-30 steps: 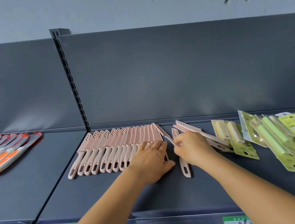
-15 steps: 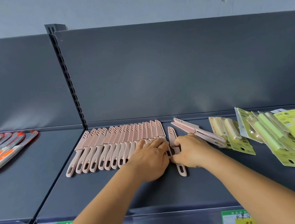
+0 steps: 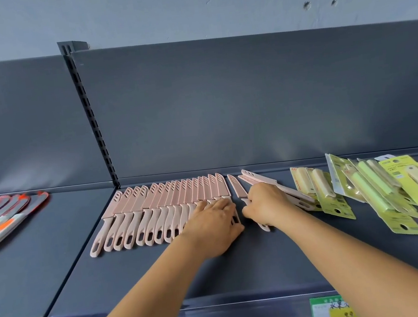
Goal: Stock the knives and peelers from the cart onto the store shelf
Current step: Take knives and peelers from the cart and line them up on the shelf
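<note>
**A:** What is the setting looking like?

**B:** A dark grey store shelf (image 3: pixel 143 277) is running across the view under a grey back panel, with a pale wall (image 3: pixel 183 3) rising above it. A slotted upright (image 3: pixel 89 115) is dividing the bay from its neighbour on the left.

**A:** And where are the knives sitting?

**B:** A row of pink sheathed knives (image 3: pixel 156 212) is lying flat on the shelf, side by side and touching, sheaths pointing to the back panel, handles toward the front edge. One single pink knife (image 3: pixel 238 189) is lying just beside the right end of that row, slightly apart from it. A few more loose pink knives (image 3: pixel 260 177) are lying angled behind the right hand.

**A:** What are the hands doing?

**B:** The left hand (image 3: pixel 215 226) is resting palm down on the handles at the row's right end, fingers straight and close together, pressing rather than gripping. The right hand (image 3: pixel 265 204) is curling round the single knife's handle, whose tip is sticking out below the hand.

**A:** Anything else lying there?

**B:** Carded peelers (image 3: pixel 380 190) in yellow-green packs are overlapping loosely at the right. Orange-and-grey knives (image 3: pixel 5 220) are lying on the left bay. Price labels (image 3: pixel 329 310) are sitting in the front rail.
</note>
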{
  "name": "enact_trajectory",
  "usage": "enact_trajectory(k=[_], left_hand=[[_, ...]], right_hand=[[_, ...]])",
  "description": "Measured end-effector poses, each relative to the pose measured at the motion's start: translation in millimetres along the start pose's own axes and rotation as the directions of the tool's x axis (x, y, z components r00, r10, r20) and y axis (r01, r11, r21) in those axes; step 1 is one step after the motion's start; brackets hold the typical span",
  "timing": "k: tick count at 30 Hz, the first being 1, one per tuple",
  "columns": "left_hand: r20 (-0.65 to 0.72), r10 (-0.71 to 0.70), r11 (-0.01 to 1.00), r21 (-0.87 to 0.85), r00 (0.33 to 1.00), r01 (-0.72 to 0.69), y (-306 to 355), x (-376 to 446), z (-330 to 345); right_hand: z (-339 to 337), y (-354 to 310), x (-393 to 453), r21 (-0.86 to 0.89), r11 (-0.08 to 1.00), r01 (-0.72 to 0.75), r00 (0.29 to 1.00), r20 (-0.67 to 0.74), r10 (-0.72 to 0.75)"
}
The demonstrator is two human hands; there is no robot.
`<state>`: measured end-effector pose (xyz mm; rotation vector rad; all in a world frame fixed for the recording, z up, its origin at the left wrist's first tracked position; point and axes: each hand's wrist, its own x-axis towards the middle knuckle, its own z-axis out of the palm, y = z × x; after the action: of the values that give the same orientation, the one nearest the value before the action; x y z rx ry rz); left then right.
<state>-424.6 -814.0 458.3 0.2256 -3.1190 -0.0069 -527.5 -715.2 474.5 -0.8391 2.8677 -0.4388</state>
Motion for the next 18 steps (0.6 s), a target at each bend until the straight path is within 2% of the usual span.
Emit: enact_trajectory(k=[7, 13, 16, 18], left_hand=[[-0.019, -0.038, 0.996, -0.082, 0.999, 0.036, 2.5, -0.8, 0.5], [-0.056, -0.018, 0.992, -0.127, 0.998, 0.011, 4.9, -4.5, -1.6], [-0.079, 0.043, 0.994, -0.098, 0.996, -0.050, 9.7, -0.3, -0.8], [-0.049, 0.061, 0.995, -0.071, 0.997, -0.064, 14.8, 4.6, 0.4]], right_hand=[[4.8, -11.7, 9.7, 0.044, 0.998, 0.034, 0.999, 0.018, -0.035], [0.1, -5.9, 9.4, 0.067, 0.996, 0.058, 0.998, 0.006, -0.059], [-11.3, 13.2, 6.4, -0.063, 0.998, 0.004, 0.993, -0.116, -0.011], [-15.5, 29.8, 7.2, -0.203, 0.978, -0.055, 0.992, -0.123, 0.030]])
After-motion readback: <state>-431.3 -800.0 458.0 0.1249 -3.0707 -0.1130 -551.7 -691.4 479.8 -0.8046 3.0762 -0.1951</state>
